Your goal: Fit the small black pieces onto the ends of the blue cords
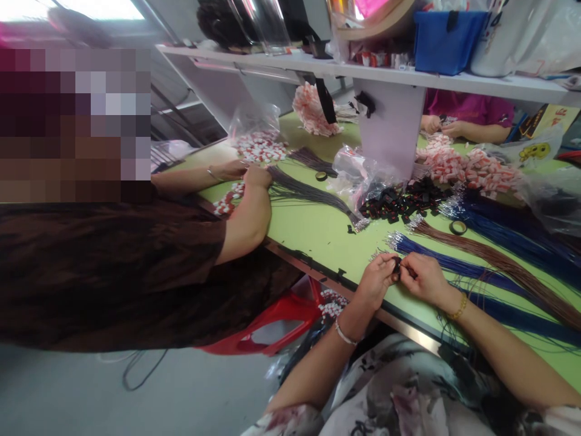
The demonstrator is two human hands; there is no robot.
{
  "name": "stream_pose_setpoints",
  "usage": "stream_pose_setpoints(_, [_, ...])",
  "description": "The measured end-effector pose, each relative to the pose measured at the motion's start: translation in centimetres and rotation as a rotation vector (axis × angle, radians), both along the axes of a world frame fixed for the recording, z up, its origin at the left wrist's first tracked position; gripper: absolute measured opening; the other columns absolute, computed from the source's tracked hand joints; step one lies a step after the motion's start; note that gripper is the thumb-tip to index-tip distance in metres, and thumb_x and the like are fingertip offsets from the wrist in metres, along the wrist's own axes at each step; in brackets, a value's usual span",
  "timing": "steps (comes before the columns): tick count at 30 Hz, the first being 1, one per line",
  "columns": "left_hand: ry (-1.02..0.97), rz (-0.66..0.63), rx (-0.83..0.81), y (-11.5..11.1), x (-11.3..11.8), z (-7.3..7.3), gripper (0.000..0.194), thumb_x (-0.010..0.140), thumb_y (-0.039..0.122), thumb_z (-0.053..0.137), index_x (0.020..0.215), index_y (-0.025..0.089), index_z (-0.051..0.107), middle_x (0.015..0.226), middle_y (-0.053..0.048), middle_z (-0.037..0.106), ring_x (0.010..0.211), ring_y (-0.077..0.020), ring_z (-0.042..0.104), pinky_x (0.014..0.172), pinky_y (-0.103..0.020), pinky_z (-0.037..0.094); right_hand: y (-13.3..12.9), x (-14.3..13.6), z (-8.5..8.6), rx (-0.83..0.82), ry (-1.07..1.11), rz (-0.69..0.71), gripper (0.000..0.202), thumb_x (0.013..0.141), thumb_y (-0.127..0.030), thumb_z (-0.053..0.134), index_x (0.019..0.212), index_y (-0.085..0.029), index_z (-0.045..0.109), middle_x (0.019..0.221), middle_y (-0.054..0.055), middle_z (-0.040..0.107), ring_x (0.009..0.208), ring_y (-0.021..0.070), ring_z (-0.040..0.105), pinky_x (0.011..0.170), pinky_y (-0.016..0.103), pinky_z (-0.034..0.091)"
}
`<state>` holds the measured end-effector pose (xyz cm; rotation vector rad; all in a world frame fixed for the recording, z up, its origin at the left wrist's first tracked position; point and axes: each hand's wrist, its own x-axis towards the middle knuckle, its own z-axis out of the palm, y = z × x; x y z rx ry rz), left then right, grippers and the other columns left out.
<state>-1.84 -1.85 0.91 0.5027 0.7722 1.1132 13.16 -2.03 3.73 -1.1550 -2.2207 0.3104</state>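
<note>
My left hand (377, 280) is closed around a small black piece (396, 268) at the table's front edge. Touching its right side, my right hand (423, 280) is pinched, and what lies between its fingertips is too small to make out. Behind my hands lies a bundle of blue wires (436, 259) with metal tips, beside a bundle of brown wires (458, 240). A heap of black connectors (394, 203) sits farther back on the green table (313, 233).
At the left a co-worker's hands (256, 175) work near grey wires (313, 192). Another person in a magenta top (472, 109) sits across. A white shelf (281, 60) spans above, holding a blue bin (447, 42). A black tape roll (458, 227) lies behind my hands.
</note>
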Motion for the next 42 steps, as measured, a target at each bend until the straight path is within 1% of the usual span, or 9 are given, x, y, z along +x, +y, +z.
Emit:
stream_pose_setpoints(4, [0.009, 0.043, -0.016, -0.1, 0.3, 0.0, 0.036, 0.06, 0.027, 0.081, 0.086, 0.012, 0.061, 0.076, -0.001, 0.06, 0.064, -0.0084, 0.056, 0.059, -0.02, 0.045, 0.4, 0.2, -0.5, 0.039, -0.003, 0.057, 0.01, 0.081, -0.014, 0.046, 0.074, -0.018, 0.052, 0.066, 0.002, 0.054, 0.06, 0.0132, 0.047, 0.059, 0.024, 0.034])
stream_pose_setpoints(13, [0.104, 0.084, 0.001, -0.5, 0.6, -0.4, 0.038, 0.058, 0.031, 0.081, 0.086, 0.013, 0.061, 0.07, 0.0, 0.059, 0.059, -0.0075, 0.053, 0.058, -0.021, 0.043, -0.1, -0.2, -0.6, -0.113, 0.058, -0.002, 0.014, 0.08, -0.015, 0.048, 0.067, -0.019, 0.047, 0.059, -0.001, 0.049, 0.052, 0.0104, 0.041, 0.051, 0.022, 0.028])
stream_pose_setpoints(17, [0.14, 0.08, -0.005, -0.5, 0.5, -0.2, 0.038, 0.059, 0.03, 0.08, 0.087, 0.013, 0.061, 0.07, 0.0, 0.06, 0.059, -0.0079, 0.054, 0.058, -0.022, 0.043, 1.0, 0.8, -0.2, -0.213, 0.04, 0.03, 0.017, 0.086, -0.019, 0.045, 0.07, -0.018, 0.052, 0.065, 0.0, 0.055, 0.058, 0.0112, 0.048, 0.056, 0.022, 0.032])
stream_pose_setpoints(20, [0.136, 0.066, 0.018, -0.2, 0.2, 0.2, 0.037, 0.061, 0.03, 0.079, 0.09, 0.013, 0.062, 0.073, -0.002, 0.061, 0.063, -0.0094, 0.057, 0.06, -0.022, 0.044, 3.1, 2.6, 0.1, -0.261, -0.015, -0.111, 0.016, 0.088, -0.023, 0.045, 0.079, -0.018, 0.057, 0.074, 0.002, 0.06, 0.067, 0.0126, 0.053, 0.061, 0.022, 0.034])
stream_pose_setpoints(23, [0.137, 0.034, 0.033, 0.0, 0.2, 0.2, 0.036, 0.062, 0.031, 0.079, 0.09, 0.013, 0.062, 0.073, -0.002, 0.062, 0.063, -0.0096, 0.057, 0.059, -0.021, 0.044, 5.0, 4.2, -0.2, -0.275, -0.22, -0.309, 0.006, 0.081, -0.023, 0.057, 0.08, -0.018, 0.06, 0.08, 0.004, 0.061, 0.071, 0.0146, 0.053, 0.061, 0.023, 0.031])
stream_pose_setpoints(25, [0.138, 0.023, 0.032, 0.1, 0.4, 0.1, 0.035, 0.063, 0.031, 0.078, 0.089, 0.013, 0.062, 0.073, -0.002, 0.062, 0.063, -0.0095, 0.058, 0.059, -0.021, 0.044, 5.7, 4.8, -0.7, -0.3, -0.275, -0.336, 0.007, 0.08, -0.023, 0.056, 0.078, -0.018, 0.06, 0.079, 0.004, 0.061, 0.069, 0.0145, 0.052, 0.06, 0.024, 0.029])
stream_pose_setpoints(29, [0.125, 0.019, 0.031, 0.3, 0.8, -0.3, 0.035, 0.063, 0.031, 0.078, 0.089, 0.013, 0.062, 0.074, -0.003, 0.063, 0.064, -0.0099, 0.058, 0.059, -0.021, 0.044, 5.9, 5.5, -1.3, -0.295, -0.242, -0.278, 0.011, 0.082, -0.022, 0.05, 0.074, -0.019, 0.057, 0.076, 0.002, 0.061, 0.067, 0.0139, 0.051, 0.059, 0.023, 0.029])
stream_pose_setpoints(35, [0.11, 0.018, 0.031, 0.5, 1.0, -0.3, 0.036, 0.062, 0.031, 0.078, 0.089, 0.013, 0.062, 0.074, -0.003, 0.062, 0.065, -0.0106, 0.059, 0.059, -0.022, 0.043, 6.0, 5.0, -0.3, -0.278, -0.215, -0.33, 0.013, 0.083, -0.025, 0.048, 0.074, -0.019, 0.055, 0.069, 0.002, 0.059, 0.061, 0.0135, 0.048, 0.056, 0.024, 0.027])
stream_pose_setpoints(42, [0.055, 0.013, 0.053, 0.4, 1.3, -0.7, 0.034, 0.065, 0.029, 0.077, 0.091, 0.015, 0.061, 0.077, -0.002, 0.06, 0.068, -0.011, 0.058, 0.062, -0.023, 0.044, 6.5, 1.6, 0.6, -0.307, 0.136, -0.117, 0.013, 0.079, -0.022, 0.048, 0.068, -0.018, 0.052, 0.061, -0.002, 0.055, 0.055, 0.0106, 0.046, 0.054, 0.022, 0.032])
